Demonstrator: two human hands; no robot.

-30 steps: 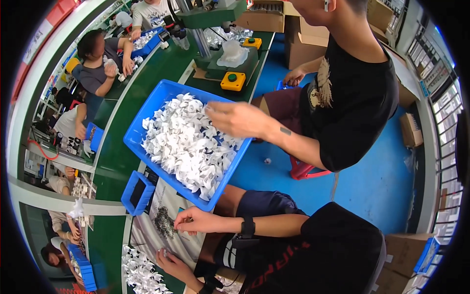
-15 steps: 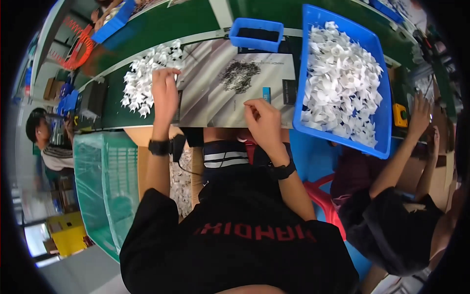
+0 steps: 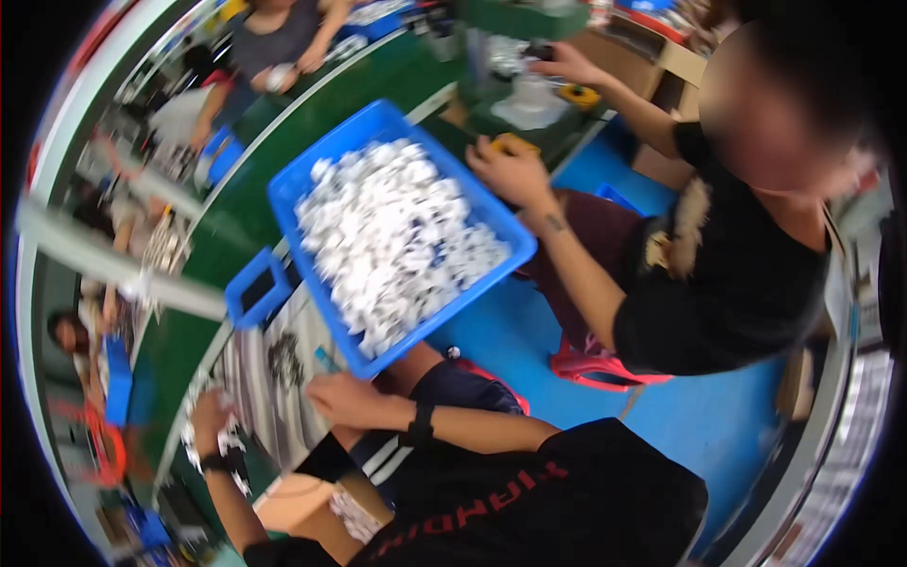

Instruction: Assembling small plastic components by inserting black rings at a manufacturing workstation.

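My left hand [image 3: 210, 416] is over the small white plastic pieces [image 3: 231, 442] at the lower left; motion blur hides what its fingers do. My right hand [image 3: 350, 399] is closed, fingers curled together, beside the near corner of a large blue bin [image 3: 446, 308]. Whatever it may hold is hidden. The bin is heaped with white plastic pieces [image 3: 378, 227]. Between my hands lies a striped grey mat [image 3: 255, 392] with a loose pile of small dark parts [image 3: 285, 359]. A small light-blue item [image 3: 326, 359] lies next to my right hand.
A small blue tray [image 3: 258, 291] stands left of the large bin. On the right, a co-worker [image 3: 718, 274] sits at a green machine [image 3: 515, 94], one hand on a yellow object [image 3: 515, 145]. A red stool [image 3: 595, 370] is under that person. A cardboard box [image 3: 298, 501] stands below my arms.
My view has swung to the right, so the bench looks tilted and the co-worker shows fully. My hands remain near the white pieces and the mat. The picture is more blurred.
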